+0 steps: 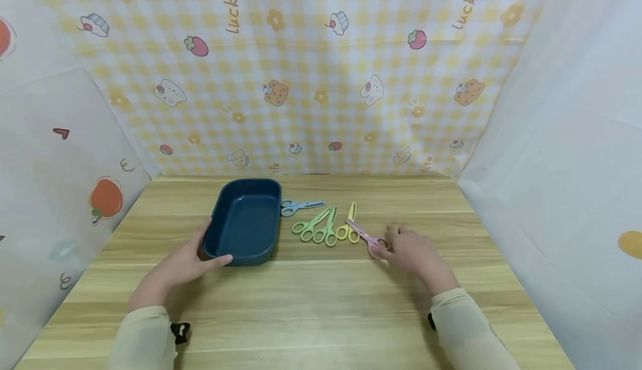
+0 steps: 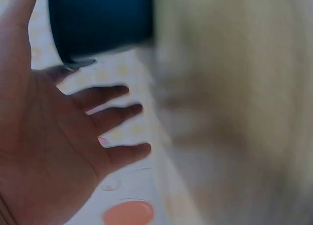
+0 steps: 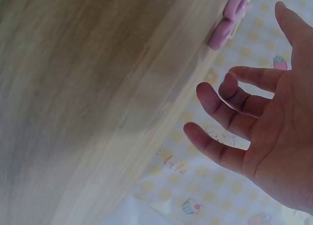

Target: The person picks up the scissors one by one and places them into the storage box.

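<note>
A dark blue tray stands on the left part of the table. My left hand is at its near left corner, thumb by the front rim and fingers along the left side; the left wrist view shows those fingers spread and mostly straight beside the tray. Over on the right, my right hand hovers by the handles of the pink scissors. In the right wrist view its fingers are loosely bent, apart from the pink handles. The pink blades overlap the yellow scissors.
Left of the yellow pair lie two green scissors. Blue scissors lie against the tray's right side. A checked yellow cloth hangs behind the wooden table, with white sheets on both sides.
</note>
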Available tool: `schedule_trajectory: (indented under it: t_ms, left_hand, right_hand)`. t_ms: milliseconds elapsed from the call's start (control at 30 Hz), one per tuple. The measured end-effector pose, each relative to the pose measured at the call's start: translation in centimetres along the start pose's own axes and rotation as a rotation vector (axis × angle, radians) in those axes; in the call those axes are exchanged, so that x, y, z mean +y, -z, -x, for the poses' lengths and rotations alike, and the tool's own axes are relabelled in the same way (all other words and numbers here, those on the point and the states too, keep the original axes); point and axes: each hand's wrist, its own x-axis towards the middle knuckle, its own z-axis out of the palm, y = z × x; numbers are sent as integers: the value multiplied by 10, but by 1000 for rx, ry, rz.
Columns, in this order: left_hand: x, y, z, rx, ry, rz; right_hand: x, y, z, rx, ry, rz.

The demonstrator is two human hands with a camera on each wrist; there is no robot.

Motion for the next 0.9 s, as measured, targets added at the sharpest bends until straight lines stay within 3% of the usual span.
schedule_trajectory:
  t_ms: [267, 500, 900]
  left_hand:
    - [-12, 0, -4, -31, 6, 32]
    - [-11, 4, -6, -87, 33, 0]
    - [-4, 9, -8, -124, 57, -25]
  right_hand:
    - [-5, -5, -4, -10, 39, 44]
    - [-4, -9, -5, -5, 46, 80]
    - [-2, -17, -7, 40, 55, 67]
